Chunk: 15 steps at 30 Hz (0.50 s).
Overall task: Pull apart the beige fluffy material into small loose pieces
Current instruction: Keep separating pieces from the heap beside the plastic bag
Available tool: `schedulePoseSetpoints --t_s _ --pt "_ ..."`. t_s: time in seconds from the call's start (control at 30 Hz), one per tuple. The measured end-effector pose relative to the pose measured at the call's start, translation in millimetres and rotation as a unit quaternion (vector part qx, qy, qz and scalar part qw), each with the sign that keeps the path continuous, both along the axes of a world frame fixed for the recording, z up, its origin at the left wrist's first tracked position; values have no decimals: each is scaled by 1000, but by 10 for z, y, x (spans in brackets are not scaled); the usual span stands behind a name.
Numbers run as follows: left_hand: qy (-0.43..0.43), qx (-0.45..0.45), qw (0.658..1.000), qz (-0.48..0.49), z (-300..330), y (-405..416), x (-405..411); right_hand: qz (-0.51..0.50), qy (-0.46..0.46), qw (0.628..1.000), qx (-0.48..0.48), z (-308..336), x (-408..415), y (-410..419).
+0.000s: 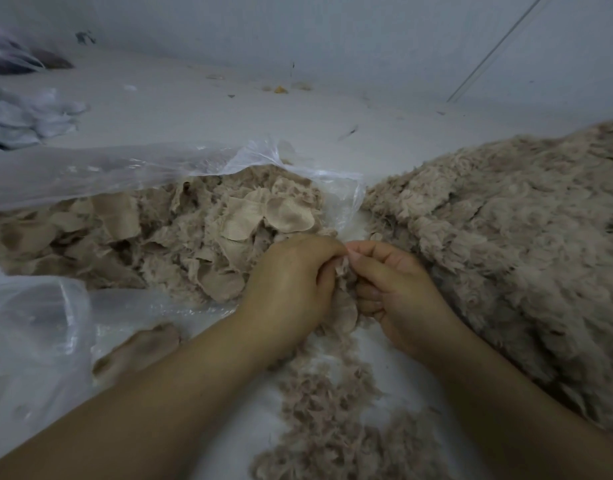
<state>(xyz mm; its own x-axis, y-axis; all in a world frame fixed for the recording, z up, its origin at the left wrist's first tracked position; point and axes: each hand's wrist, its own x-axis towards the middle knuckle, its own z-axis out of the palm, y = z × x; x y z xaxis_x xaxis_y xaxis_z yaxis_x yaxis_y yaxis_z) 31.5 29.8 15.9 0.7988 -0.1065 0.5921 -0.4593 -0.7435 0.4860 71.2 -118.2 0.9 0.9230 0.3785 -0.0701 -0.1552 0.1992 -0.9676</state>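
Two bare forearms are seen reaching in from the bottom edge, and between them a trail of loose beige tufts (327, 420) is scattered over the pale floor (180, 105). Just beyond the trail, a small scrap of beige fluffy material (343, 306) is held between the two hands. The left hand (291, 289) is curled around the scrap's left side, its fingers bent inward over it. The right hand (398, 292) is likewise clenched on the scrap, with thumb and forefinger pinched at its upper edge, where they all but meet the fingertips of the left hand. The scrap hangs down between the palms, its lower end just above the near tufts.

To the left of the hands, a clear plastic bag (38, 327) is spread open on the floor, and a heap of unpicked fabric pieces (201, 233) with flat woven backings is lying in its mouth. A single beige piece (139, 348) is seen under the plastic near the left forearm. To the right, a large mound of pulled fluff (512, 237) is piled, touching the right wrist and forearm along its near side.

Farther off, at the left edge, crumpled white plastic (24, 119) is lying on the floor. A grey wall (332, 26) is met at the back, against which a thin rod (499, 46) is leaned at the right.
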Motion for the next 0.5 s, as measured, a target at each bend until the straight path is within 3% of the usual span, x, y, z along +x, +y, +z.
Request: schedulePoseSetpoints --t_s 0.1,0.23,0.37,0.5 --pt "25 -26 999 -6 -8 -4 13 -1 -8 1000 -16 5 -8 -6" --pt "23 84 995 39 -11 23 64 -30 6 999 -41 -1 5 9" --pt "176 226 948 139 -28 77 165 -43 6 998 -48 -11 8 21" --pt "209 239 937 143 -40 119 184 -43 8 998 -45 -11 7 19"
